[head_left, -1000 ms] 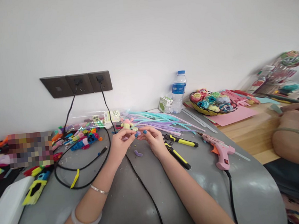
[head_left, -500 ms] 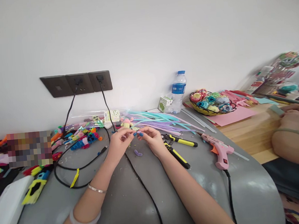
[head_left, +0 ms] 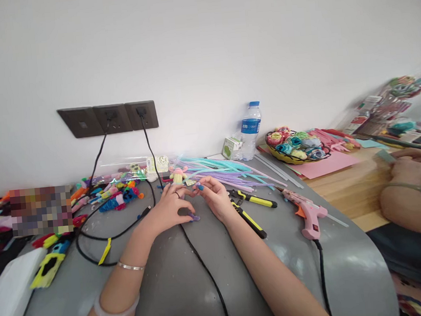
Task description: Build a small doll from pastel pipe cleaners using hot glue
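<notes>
My left hand [head_left: 174, 205] is spread, thumb apart from the fingers. Its thumb tip touches a short piece of purple pipe cleaner [head_left: 195, 218] lying on the grey table [head_left: 177, 288]; the index fingertip reaches close to my right fingers. My right hand [head_left: 214, 197] pinches a small purplish bit, probably pipe cleaner too, mostly hidden by the fingertips. Just behind the hands stands a small yellow and pink fuzzy figure [head_left: 177, 174]. Loose purple and turquoise pipe cleaners [head_left: 226, 169] fan out beyond my right hand.
Yellow-and-black pliers [head_left: 258, 200] and a pink glue gun [head_left: 311, 218] lie to the right. Black cables [head_left: 205, 266] cross the table. A water bottle [head_left: 251, 130] and a flower basket [head_left: 298, 145] stand behind. Another person's arm [head_left: 412, 189] is at far right.
My left hand has let go of the pinch beside my right fingers, spread out and lowered its thumb to the purple piece on the table. The right hand stays nearly still.
</notes>
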A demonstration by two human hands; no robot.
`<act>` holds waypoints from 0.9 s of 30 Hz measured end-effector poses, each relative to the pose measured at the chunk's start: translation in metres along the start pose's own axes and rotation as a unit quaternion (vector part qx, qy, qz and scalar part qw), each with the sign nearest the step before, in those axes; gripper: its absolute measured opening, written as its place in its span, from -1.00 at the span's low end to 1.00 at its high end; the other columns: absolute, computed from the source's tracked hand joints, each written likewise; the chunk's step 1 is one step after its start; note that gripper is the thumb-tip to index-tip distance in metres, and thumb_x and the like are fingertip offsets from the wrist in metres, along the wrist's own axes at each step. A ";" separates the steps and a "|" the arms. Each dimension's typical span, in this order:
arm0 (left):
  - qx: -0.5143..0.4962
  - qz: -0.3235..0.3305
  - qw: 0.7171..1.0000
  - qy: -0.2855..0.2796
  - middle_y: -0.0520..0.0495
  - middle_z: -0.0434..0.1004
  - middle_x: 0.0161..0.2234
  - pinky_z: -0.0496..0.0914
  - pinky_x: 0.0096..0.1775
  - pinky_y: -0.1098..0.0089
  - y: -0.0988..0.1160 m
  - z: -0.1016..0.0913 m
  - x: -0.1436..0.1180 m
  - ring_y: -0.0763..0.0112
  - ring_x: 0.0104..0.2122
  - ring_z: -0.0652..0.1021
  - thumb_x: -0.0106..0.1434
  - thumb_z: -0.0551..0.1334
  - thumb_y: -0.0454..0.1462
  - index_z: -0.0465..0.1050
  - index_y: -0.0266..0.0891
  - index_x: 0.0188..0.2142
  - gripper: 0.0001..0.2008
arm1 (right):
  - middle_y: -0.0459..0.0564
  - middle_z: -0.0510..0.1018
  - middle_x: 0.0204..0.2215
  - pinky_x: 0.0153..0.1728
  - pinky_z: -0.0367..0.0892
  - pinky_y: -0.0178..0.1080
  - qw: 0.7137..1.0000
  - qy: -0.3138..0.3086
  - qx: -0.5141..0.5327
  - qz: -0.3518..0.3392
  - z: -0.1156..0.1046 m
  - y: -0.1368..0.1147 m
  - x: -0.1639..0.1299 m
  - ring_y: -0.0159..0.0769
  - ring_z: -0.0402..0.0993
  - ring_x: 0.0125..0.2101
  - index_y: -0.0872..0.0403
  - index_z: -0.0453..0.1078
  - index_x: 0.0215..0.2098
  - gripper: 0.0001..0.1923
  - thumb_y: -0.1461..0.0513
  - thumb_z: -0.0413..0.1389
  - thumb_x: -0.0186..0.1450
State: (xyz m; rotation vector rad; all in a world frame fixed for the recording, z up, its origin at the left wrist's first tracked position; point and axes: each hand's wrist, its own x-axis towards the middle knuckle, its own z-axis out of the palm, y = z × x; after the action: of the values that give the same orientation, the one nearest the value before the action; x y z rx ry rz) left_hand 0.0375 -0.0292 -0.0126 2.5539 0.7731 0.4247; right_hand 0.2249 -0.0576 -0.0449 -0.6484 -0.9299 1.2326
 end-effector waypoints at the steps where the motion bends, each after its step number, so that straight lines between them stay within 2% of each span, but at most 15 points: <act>1: 0.016 -0.002 1.000 -0.010 0.00 0.47 0.13 -0.15 0.33 -0.20 0.001 0.000 0.000 -0.02 0.30 0.20 0.18 0.38 -0.27 0.66 -0.01 -0.34 -0.92 | -0.10 0.63 -0.42 -0.27 0.41 -0.25 1.000 0.001 0.006 0.003 0.000 0.000 0.000 -0.34 0.51 -0.42 -0.01 0.51 -0.29 -0.74 0.09 0.39 0.13; 5: 0.046 -0.011 0.999 -0.020 0.00 0.43 0.17 -0.23 0.33 -0.27 0.003 0.001 -0.001 -0.02 0.34 0.14 0.21 0.34 -0.29 0.64 -0.01 -0.30 -0.88 | -0.09 0.65 -0.35 -0.25 0.42 -0.25 1.000 0.005 0.008 0.008 -0.001 0.000 0.000 -0.33 0.53 -0.39 -0.04 0.55 -0.16 -0.66 0.08 0.40 0.12; 11: 0.055 -0.009 0.998 -0.005 -0.04 0.46 0.13 -0.11 0.32 -0.28 0.006 0.002 -0.001 -0.02 0.33 0.18 0.25 0.28 -0.32 0.60 -0.08 -0.37 -0.87 | -0.11 0.63 -0.41 -0.36 0.43 -0.30 0.999 0.001 0.016 0.037 -0.002 0.001 -0.001 -0.37 0.54 -0.46 -0.02 0.54 -0.25 -0.72 0.06 0.39 0.13; 15: 0.033 -0.005 0.998 0.052 -0.09 0.52 0.06 0.20 0.25 -0.06 0.009 -0.001 0.001 0.04 0.25 0.29 0.28 0.22 -0.35 0.55 -0.13 -0.30 -0.87 | -0.10 0.63 -0.43 -0.37 0.44 -0.27 0.999 0.009 0.008 0.036 -0.003 0.002 0.001 -0.33 0.55 -0.47 -0.01 0.48 -0.28 -0.70 0.04 0.38 0.12; 18: -0.033 -0.020 0.994 0.098 -0.08 0.59 -0.12 0.43 0.03 0.21 0.010 -0.006 0.002 0.20 0.00 0.51 0.27 0.18 -0.37 0.53 -0.15 -0.25 -0.84 | -0.09 0.62 -0.44 -0.34 0.41 -0.25 0.999 0.024 -0.003 0.025 -0.003 0.004 0.002 -0.30 0.54 -0.43 0.00 0.46 -0.31 -0.69 0.05 0.40 0.10; 21: -0.086 -0.041 0.986 0.137 -0.03 0.61 -0.23 0.47 -0.14 0.36 0.009 -0.009 0.004 0.32 -0.21 0.57 0.27 0.18 -0.35 0.53 -0.15 -0.25 -0.85 | -0.11 0.60 -0.43 -0.34 0.35 -0.29 0.999 0.032 -0.022 0.010 -0.003 0.006 0.003 -0.33 0.49 -0.40 0.01 0.47 -0.34 -0.73 0.09 0.40 0.11; 27: -0.114 -0.060 0.979 0.157 0.01 0.60 -0.30 0.42 -0.27 0.44 0.011 -0.011 0.005 0.40 -0.34 0.56 0.24 0.21 -0.36 0.52 -0.17 -0.27 -0.88 | -0.16 0.49 -0.42 -0.37 0.29 -0.33 0.999 0.022 -0.033 -0.003 -0.003 0.007 0.001 -0.40 0.37 -0.43 0.01 0.49 -0.36 -0.78 0.12 0.39 0.13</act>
State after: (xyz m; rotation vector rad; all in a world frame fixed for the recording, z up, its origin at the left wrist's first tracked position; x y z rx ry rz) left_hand 0.0418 -0.0311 0.0030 2.2403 0.9243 0.8407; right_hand 0.2245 -0.0546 -0.0518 -0.7229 -0.9389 1.1822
